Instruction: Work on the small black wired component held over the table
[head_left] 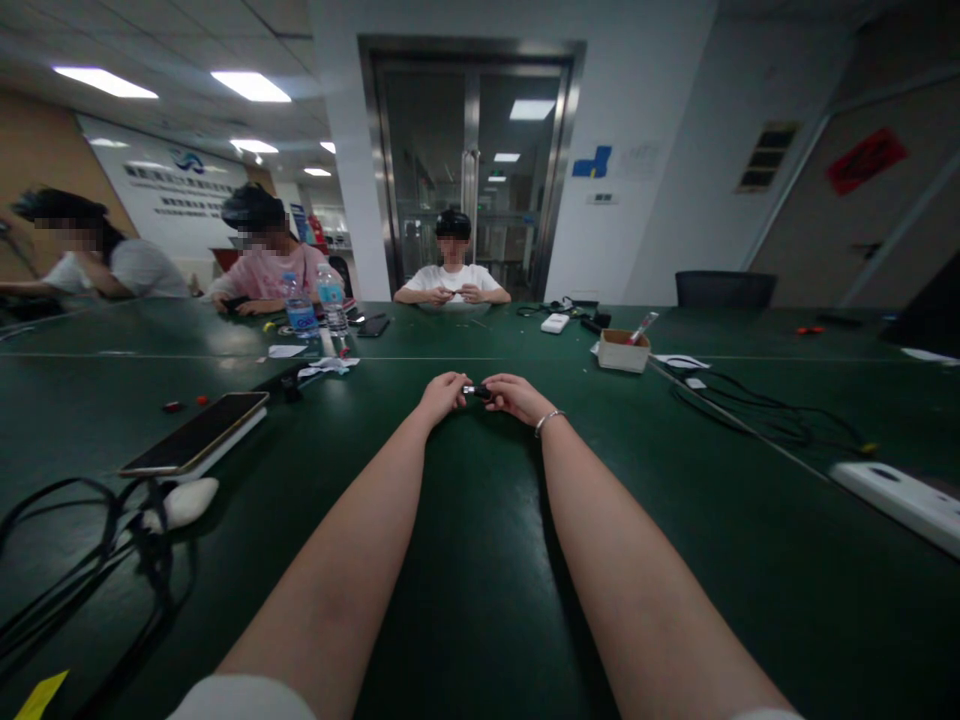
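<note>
Two bare arms reach up from the bottom edge across a dark green table [480, 540], and their hands meet just above the centre of the frame. Between them is a small black object [478, 391] with a shiny, pale end, too small for me to name. Its long axis appears to run across the frame, left to right, in line with the gap between the hands. The shiny end points to the left hand [442, 398], whose thumb and fingers are drawn together in a pinch at that end. The right hand [519, 399], with a silver bracelet [550, 424] at its wrist, has its fingertips closed around the dark end. Neither hand is nearer: both touch the object, one from each side. Whether the hands rest on the tabletop or hover slightly above it, I cannot tell. A phone [199, 430] lies at the left of the frame, well apart from the hands; a small open box [624, 356] sits right of centre, farther up the table. Beyond the hands, at upper centre, a person in a white shirt [454, 282] sits facing this way.
</note>
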